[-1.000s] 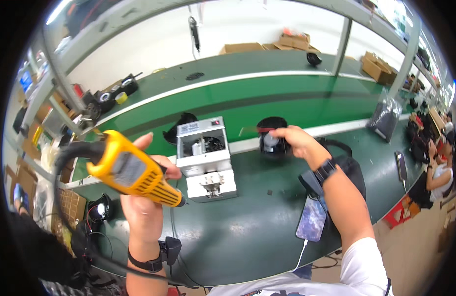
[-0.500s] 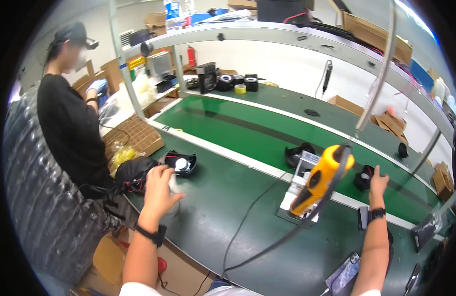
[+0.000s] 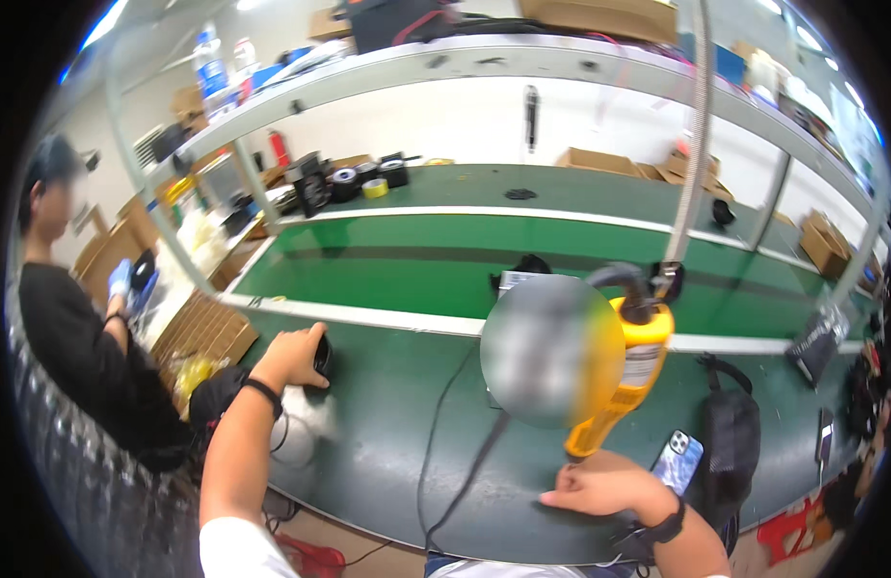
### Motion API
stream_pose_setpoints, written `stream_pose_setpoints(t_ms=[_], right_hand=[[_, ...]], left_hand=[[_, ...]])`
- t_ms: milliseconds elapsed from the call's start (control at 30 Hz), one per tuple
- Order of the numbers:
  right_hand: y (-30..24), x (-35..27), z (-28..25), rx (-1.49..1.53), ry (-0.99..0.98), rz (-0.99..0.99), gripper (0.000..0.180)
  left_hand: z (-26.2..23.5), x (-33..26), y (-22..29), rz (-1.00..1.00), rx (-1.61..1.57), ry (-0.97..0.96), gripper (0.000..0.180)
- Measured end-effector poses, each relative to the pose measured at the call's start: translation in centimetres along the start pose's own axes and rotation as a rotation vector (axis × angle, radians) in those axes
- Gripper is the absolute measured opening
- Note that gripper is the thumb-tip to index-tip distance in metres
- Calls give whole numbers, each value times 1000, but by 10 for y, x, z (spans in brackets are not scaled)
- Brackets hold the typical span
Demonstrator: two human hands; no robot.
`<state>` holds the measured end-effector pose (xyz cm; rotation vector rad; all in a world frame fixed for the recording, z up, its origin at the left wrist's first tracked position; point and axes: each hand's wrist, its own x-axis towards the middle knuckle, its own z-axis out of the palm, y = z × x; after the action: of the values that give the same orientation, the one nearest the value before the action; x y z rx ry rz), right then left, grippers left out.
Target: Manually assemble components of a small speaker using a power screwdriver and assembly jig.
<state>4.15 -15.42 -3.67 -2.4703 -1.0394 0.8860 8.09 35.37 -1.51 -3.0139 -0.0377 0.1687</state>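
Note:
My left hand [image 3: 289,358] is closed around a dark curved shell [image 3: 322,360] at the left of the green table [image 3: 378,462]. Most of the shell is hidden behind my fingers. A yellow and black hand-held power tool [image 3: 638,356] points downward in the middle right, with a dark cord at its top. My right hand [image 3: 607,489] is bent inward at the tool's lower tip, its fingers curled together. What they grip there cannot be made out. A round blurred patch covers the area left of the tool.
A phone [image 3: 678,460] and a black bag [image 3: 731,429] lie to the right. Black parts [image 3: 530,264] sit on the green belt [image 3: 407,252]. A metal post [image 3: 691,154] rises behind the tool. On the left stands a co-worker [image 3: 84,337] in black, wearing blue gloves.
My right hand has come from the black part on the belt to the yellow tool's tip. My left hand has closed on the dark shell. The view has turned rightward.

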Motion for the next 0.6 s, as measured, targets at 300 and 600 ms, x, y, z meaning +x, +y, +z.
stream_pose_setpoints(t_ms=[300,600], right_hand=[[-55,44,90,1356,328,-173,113],[-11,35,74,1726,504,-220,78]], left_hand=[[-49,-75,230,407,-693,-114,75],[-73,-89,209,271,-1088,65,90]])
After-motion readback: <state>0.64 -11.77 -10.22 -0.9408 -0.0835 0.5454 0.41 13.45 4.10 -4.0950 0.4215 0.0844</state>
